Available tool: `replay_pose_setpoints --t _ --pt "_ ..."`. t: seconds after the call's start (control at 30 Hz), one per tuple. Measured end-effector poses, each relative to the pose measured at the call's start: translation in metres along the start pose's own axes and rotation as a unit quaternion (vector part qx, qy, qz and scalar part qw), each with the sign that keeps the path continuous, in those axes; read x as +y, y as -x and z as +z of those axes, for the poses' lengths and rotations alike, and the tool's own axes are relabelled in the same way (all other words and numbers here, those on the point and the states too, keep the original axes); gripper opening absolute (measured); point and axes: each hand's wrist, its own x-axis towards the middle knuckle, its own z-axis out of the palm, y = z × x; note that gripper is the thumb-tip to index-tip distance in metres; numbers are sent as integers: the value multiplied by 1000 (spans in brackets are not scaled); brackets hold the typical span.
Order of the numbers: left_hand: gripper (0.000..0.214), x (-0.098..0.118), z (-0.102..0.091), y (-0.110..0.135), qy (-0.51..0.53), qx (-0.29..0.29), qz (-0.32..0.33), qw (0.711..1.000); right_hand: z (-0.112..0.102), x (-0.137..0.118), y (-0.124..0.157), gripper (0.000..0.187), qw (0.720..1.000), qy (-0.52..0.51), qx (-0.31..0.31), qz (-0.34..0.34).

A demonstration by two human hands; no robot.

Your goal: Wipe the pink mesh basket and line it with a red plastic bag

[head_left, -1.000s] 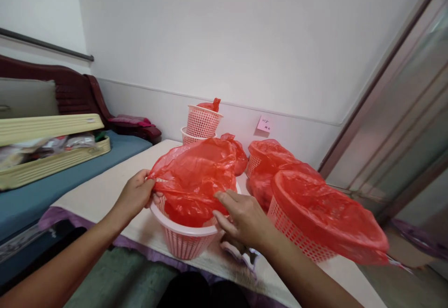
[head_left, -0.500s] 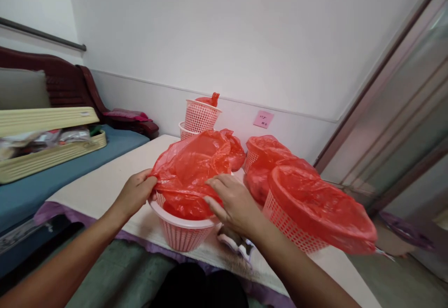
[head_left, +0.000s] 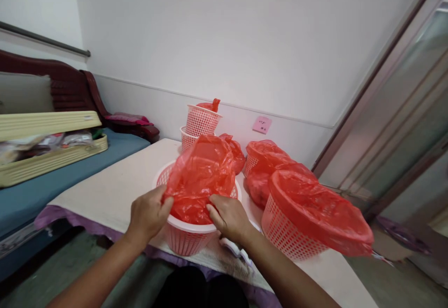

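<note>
A pink mesh basket (head_left: 187,239) stands near the front edge of the white table (head_left: 115,187). A red plastic bag (head_left: 201,175) billows up out of it. My left hand (head_left: 149,213) pinches the bag's edge at the basket's near left rim. My right hand (head_left: 228,217) grips the bag's edge at the near right rim. Both hands are closed on the thin plastic, close together at the front of the basket.
A larger pink basket lined with a red bag (head_left: 310,221) tilts at the right. More lined baskets (head_left: 261,158) and a stack of pink baskets (head_left: 200,123) stand by the wall. A blue-cushioned sofa with a yellow case (head_left: 49,154) is at the left. A glass door (head_left: 402,126) stands at the right.
Both hands have drawn inward along the bag's edge to the basket's near rim. The bag has narrowed and stands more upright. The basket's far left rim now shows.
</note>
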Motion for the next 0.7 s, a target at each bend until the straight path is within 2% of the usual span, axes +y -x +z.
replay_pose_setpoints --t 0.1,0.23,0.57,0.7 --pt "15 -3 8 7 -67 17 45 997 0 0 -2 24 1000 1 2 9" --pt "14 -7 13 6 -112 25 73 991 1 1 -3 23 1000 -11 5 13" --pt "10 -10 16 6 -159 25 102 982 3 5 1 25 999 -37 19 -9" --pt "10 -10 16 8 -161 23 102 981 3 5 2 22 998 -66 21 3"
